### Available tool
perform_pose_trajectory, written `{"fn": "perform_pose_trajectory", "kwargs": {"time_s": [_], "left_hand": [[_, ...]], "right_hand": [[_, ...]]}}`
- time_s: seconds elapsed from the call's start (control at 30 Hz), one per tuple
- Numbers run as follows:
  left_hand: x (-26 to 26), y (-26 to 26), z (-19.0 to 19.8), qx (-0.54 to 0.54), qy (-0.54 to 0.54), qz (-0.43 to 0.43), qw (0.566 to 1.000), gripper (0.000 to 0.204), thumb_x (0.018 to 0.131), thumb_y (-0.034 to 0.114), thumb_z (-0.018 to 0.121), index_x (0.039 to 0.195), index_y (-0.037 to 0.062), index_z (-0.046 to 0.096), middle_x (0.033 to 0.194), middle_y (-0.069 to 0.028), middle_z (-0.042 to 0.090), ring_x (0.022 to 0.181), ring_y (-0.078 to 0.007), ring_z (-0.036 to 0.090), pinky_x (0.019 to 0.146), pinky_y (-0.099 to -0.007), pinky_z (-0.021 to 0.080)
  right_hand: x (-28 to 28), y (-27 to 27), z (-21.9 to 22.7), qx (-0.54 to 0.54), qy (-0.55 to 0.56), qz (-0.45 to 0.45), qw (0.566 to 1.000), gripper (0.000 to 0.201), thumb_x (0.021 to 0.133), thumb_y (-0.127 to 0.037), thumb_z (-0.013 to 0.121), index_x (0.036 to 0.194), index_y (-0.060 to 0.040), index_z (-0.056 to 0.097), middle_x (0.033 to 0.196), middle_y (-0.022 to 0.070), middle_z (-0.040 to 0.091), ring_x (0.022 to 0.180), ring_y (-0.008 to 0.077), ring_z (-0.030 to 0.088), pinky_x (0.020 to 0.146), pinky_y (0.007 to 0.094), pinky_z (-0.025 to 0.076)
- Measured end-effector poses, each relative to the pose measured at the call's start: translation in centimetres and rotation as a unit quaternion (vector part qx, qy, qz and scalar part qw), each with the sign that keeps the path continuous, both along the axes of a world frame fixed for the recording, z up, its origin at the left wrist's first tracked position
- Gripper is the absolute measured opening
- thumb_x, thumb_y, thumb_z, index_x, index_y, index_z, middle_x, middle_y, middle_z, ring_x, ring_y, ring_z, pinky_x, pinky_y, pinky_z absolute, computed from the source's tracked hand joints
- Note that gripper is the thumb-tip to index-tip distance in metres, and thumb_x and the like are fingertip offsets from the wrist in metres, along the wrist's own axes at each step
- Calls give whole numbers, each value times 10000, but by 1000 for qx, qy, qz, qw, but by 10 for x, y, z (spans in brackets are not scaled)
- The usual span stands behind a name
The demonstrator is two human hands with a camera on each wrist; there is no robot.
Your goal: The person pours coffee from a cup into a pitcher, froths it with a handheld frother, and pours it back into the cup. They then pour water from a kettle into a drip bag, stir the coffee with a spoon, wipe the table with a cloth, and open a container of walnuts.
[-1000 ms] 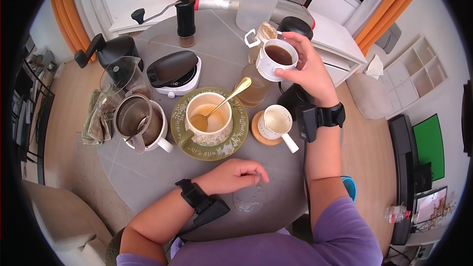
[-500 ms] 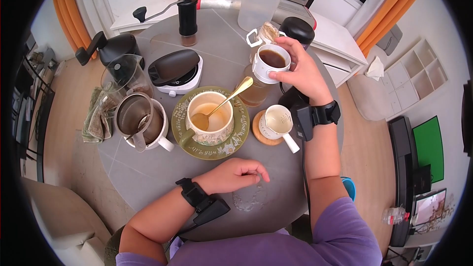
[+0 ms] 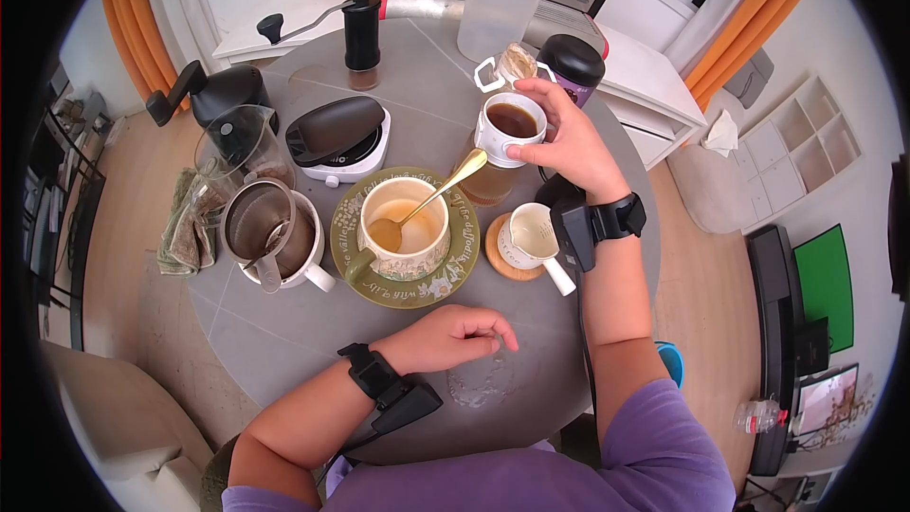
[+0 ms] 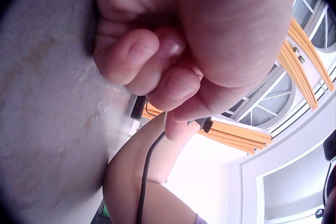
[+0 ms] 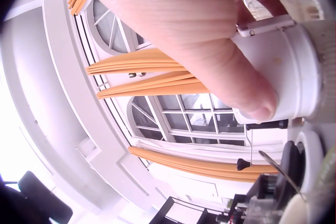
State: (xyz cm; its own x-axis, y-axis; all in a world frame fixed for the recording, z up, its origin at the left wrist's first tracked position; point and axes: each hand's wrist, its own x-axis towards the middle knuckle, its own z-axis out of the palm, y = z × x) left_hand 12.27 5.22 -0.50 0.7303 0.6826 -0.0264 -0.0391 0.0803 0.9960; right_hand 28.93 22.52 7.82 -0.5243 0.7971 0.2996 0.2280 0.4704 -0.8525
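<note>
My right hand (image 3: 576, 147) grips a white cup (image 3: 492, 139) of dark brown liquid by its side, thumb in front and fingers behind. In the right wrist view the thumb presses the wall of the white cup (image 5: 286, 77). The cup stands over a clear glass (image 3: 488, 188) with light brown liquid, overlapping its top. My left hand (image 3: 436, 339) rests on the table near its front edge, fingers loosely curled and holding nothing. Beyond it, a patterned mug (image 3: 417, 261) with a gold spoon (image 3: 447, 188) sits on a green plate (image 3: 462, 270).
A small white pouring jug (image 3: 533, 232) stands on a wooden coaster (image 3: 502, 262). Behind the cup are a used paper filter (image 3: 518, 61) and a black-lidded jar (image 3: 572, 59). A white mug (image 3: 308, 275) with a metal strainer, a scale (image 3: 346, 168) and a hand grinder (image 3: 361, 33) are leftward.
My right hand has carried the white cup left and slightly down, in over the glass. The left hand has stayed in place.
</note>
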Motion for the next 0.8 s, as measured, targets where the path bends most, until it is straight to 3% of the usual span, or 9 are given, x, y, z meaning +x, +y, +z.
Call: {"fn": "perform_pose_trajectory", "kwargs": {"time_s": [0.27, 0.37, 0.53, 0.8], "left_hand": [[0, 1, -2, 25, 4, 2, 1000, 166, 850, 89, 495, 986, 87, 590, 716, 64, 494, 606, -25, 413, 564, -186, 348], [-1, 1, -4, 25, 23, -6, 999, 169, 848, 92, 495, 989, 87, 588, 772, 50, 541, 648, -36, 446, 603, -198, 372], [-1, 2, -8, 54, 10, -8, 998, 178, 845, 94, 489, 995, 86, 584, 893, 22, 598, 768, -57, 495, 708, -229, 399], [1, 2, -5, 55, -3, -1, 998, 169, 839, 93, 485, 970, 87, 592, 805, 32, 566, 659, -44, 462, 618, -208, 386]], "right_hand": [[-1, -15, 18, 30, 40, -13, 999, 693, 598, -107, 736, 1206, -55, 407, 1149, 97, 524, 1069, 184, 505, 903, 309, 397], [-3, -30, 31, 76, 50, -20, 996, 690, 597, -103, 731, 1203, -59, 405, 1144, 90, 522, 1070, 178, 501, 914, 312, 385], [-9, -56, 43, 60, 62, 2, 996, 703, 595, -121, 729, 1211, -55, 398, 1157, 99, 512, 1081, 186, 497, 931, 320, 373], [-23, -75, 39, 47, 3, 46, 998, 685, 595, -99, 746, 1194, -60, 415, 1146, 85, 515, 1074, 178, 503, 907, 323, 396]]}}
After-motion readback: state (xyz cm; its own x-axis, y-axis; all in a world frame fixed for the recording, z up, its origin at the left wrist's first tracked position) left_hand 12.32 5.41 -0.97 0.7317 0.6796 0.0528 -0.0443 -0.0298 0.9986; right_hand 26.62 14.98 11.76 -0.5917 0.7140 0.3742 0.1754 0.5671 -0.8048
